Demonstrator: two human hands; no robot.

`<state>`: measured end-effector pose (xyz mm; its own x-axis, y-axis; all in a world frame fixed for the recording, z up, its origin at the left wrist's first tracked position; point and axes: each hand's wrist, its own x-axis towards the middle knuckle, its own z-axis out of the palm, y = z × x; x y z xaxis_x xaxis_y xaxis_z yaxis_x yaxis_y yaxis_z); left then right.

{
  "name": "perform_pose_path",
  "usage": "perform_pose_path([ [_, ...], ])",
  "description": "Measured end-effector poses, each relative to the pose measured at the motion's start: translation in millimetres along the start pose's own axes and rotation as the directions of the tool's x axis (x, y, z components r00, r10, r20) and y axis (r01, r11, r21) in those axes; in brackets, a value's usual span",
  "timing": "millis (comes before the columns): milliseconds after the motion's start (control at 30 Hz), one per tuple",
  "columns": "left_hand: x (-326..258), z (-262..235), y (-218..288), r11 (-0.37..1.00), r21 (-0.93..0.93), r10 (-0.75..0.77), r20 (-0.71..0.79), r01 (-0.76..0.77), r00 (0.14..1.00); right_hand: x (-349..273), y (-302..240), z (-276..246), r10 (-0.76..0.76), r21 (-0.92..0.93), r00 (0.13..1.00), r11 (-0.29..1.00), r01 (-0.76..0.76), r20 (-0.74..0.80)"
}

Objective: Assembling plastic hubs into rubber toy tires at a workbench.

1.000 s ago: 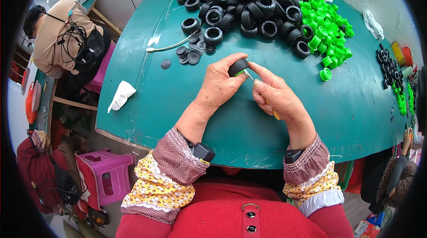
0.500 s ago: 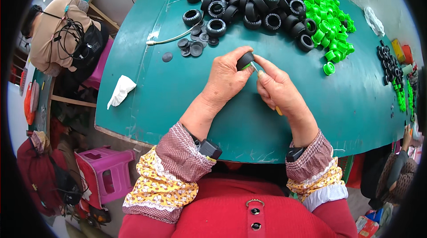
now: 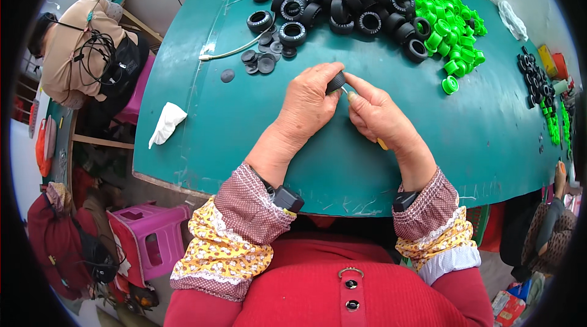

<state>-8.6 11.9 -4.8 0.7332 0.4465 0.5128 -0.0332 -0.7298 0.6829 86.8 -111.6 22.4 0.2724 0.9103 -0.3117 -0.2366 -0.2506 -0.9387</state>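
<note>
The black tire (image 3: 335,82) has turned a little in your fingers since half a second ago: the green sliver on its lower edge then is out of sight now. Both hands are at nearly the same spot over the table. The pile and loose parts look unchanged, apart from a slight overall view shift.

Near side: your patterned sleeve covers (image 3: 229,235), a black box at each wrist.

Left hand (image 3: 307,97): grasping the tire, thumb and fingers pinching it. Right hand (image 3: 382,119): closed around a yellow-handled tool (image 3: 383,143), thin metal shaft aimed at the tire's lower right edge. Can't tell how far the tip goes in. Right index fingertip is right by the tire's rim; contact unclear.

Tire: matte black, ribbed tread facing up and toward you, held tilted, above the middle of the green table (image 3: 324,171). Its inside is hidden by your left hand.

Beyond that: crumpled white tissue (image 3: 167,124) at left, one dark disc (image 3: 227,75) lying alone, more dark discs (image 3: 266,65) clustered by a pale cable (image 3: 229,55). Farthest: heaped black tires (image 3: 338,6), bright green hubs (image 3: 449,39) against their right side, a single hub (image 3: 450,85) at the near end.
</note>
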Motion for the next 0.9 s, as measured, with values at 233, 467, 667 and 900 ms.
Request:
perform_pose_path([
  [233, 1.2, -0.2, 3.7, 0.994, -0.055, -0.095, 0.002, 0.095, 0.995, -1.2, -2.2, -3.0, -0.068, -0.097, 0.995, 0.993, 0.061, -0.071],
  [467, 3.7, -3.1, 10.0, 1.0, 0.029, -0.009, 0.033, 0.008, 0.999, 10.4, 16.7, 1.9, -0.483, -0.543, 0.833, 0.791, 0.282, -0.27],
  [667, 3.4, -2.8, 10.3, 1.0, -0.023, -0.003, 0.055, 0.004, 0.999, 2.7, 2.0, 4.6, -0.197, -0.124, 0.954, 0.977, 0.173, -0.227],
  [900, 5.7, -1.4, 12.4, 0.989, -0.032, -0.135, 0.172, 0.142, 0.976, 3.5, 11.9, 7.4, -0.525, -0.539, 0.826, 0.764, 0.353, -0.203],
])
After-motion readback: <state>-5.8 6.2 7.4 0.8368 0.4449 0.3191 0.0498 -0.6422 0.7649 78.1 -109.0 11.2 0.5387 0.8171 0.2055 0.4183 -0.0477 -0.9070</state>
